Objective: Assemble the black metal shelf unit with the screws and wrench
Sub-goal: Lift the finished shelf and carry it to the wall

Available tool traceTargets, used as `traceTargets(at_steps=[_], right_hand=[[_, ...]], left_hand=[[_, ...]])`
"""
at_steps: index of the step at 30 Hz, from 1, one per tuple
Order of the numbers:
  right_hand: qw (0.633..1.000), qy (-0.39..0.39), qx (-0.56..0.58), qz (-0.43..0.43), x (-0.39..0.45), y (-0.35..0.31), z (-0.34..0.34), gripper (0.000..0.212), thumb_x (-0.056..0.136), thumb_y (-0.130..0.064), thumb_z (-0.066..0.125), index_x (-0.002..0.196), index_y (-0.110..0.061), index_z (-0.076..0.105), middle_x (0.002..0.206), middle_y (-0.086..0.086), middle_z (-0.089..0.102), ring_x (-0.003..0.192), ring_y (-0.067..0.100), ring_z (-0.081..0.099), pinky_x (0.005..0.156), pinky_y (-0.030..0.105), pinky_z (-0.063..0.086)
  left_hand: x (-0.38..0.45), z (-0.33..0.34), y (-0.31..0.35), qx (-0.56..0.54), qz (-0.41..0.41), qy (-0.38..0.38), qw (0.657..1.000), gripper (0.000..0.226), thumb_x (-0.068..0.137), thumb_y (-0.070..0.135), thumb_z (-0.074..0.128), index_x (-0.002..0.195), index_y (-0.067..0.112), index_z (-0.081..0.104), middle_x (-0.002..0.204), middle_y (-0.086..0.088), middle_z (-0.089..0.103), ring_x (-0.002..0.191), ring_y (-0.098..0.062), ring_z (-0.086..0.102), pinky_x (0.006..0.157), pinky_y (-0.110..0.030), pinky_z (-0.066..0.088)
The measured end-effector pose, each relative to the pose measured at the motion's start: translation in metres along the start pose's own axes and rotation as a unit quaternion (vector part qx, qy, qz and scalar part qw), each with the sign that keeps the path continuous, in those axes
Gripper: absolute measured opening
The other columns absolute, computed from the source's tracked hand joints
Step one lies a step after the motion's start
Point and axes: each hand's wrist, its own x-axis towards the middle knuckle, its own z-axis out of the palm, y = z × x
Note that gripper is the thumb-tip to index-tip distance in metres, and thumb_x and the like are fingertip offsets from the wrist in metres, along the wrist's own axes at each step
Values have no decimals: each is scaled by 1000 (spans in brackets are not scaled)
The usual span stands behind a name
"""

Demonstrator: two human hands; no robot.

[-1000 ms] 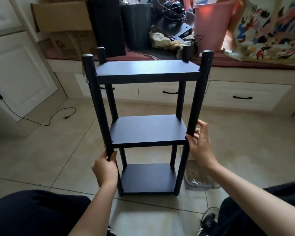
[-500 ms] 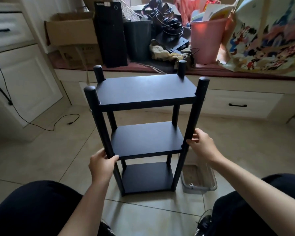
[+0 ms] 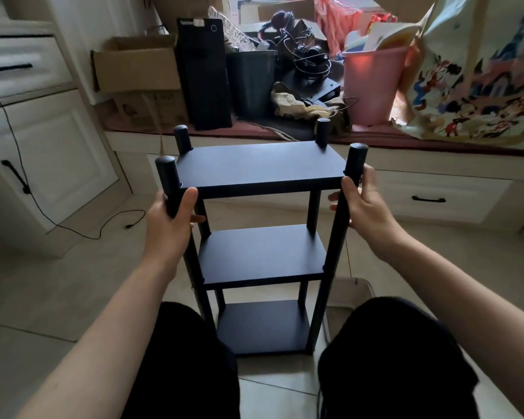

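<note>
Black shelf unit [image 3: 259, 164] stands upright on the floor tiles at frame centre, between the person's knees, all three boards seated on four posts. Left hand [image 3: 168, 220] has fingers clamped round the near-left post just below the top board; right hand [image 3: 364, 204] likewise grips the near-right post. Paired high grip appears intended to steady or test the frame. No screws or wrench visible.

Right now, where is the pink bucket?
In the head view, the pink bucket stands upper right on the window ledge, behind the shelf unit, beside the cartoon bag.
</note>
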Motion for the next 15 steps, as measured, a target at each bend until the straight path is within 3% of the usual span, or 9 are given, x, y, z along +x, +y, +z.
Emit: traceTargets(at_steps=[3, 6, 9, 11, 13, 15], right_hand=[[1000, 13, 6, -2, 26, 6, 6, 16, 106, -29, 38, 120, -37, 38, 87, -8, 60, 67, -2, 60, 56, 9, 46], [999, 29, 18, -10, 60, 17, 13, 16, 106, -31, 39, 118, -41, 41, 78, -6, 54, 66, 5, 54, 58, 13, 47], [997, 70, 30, -34, 103, 36, 26, 19, 106, -28, 39, 123, -35, 41, 77, -5, 47, 65, 8, 47, 61, 23, 46], [992, 113, 13, -55, 138, 48, 40, 21, 105, -28, 41, 126, -28, 45, 73, -16, 50, 65, 8, 48, 64, 34, 45], [989, 140, -2, -51, 174, 59, 49, 28, 104, -29, 43, 131, -21, 47, 80, -22, 56, 73, 9, 53, 74, 43, 49], [990, 136, -2, -44, 207, 69, 55, 29, 104, -30, 44, 131, -21, 47, 95, -12, 57, 88, 14, 55, 87, 47, 49]], left_hand=[[22, 8, -4, -16, -9, 3, 1000, 24, 86, 66, 55, 92, 43, 58, 79, 10, 69, 65, -11, 60, 70, -34, 51], [52, 23, -10, 1, -11, 24, 1000, 27, 82, 72, 51, 74, 47, 57, 60, 13, 55, 58, -8, 51, 65, -36, 44], [92, 40, -20, 11, -11, 31, 999, 25, 84, 72, 49, 71, 52, 57, 57, 15, 54, 54, -4, 50, 63, -34, 44], [122, 53, -31, 14, -5, 55, 998, 28, 86, 69, 51, 77, 44, 57, 56, 13, 54, 53, -4, 50, 59, -28, 44], [153, 69, -40, 7, 0, 68, 998, 29, 92, 61, 54, 82, 34, 57, 55, 11, 51, 50, -4, 47, 51, -20, 41], [181, 84, -50, -20, -16, 76, 997, 29, 95, 54, 57, 85, 28, 57, 58, 9, 46, 48, -4, 42, 45, -17, 36]])
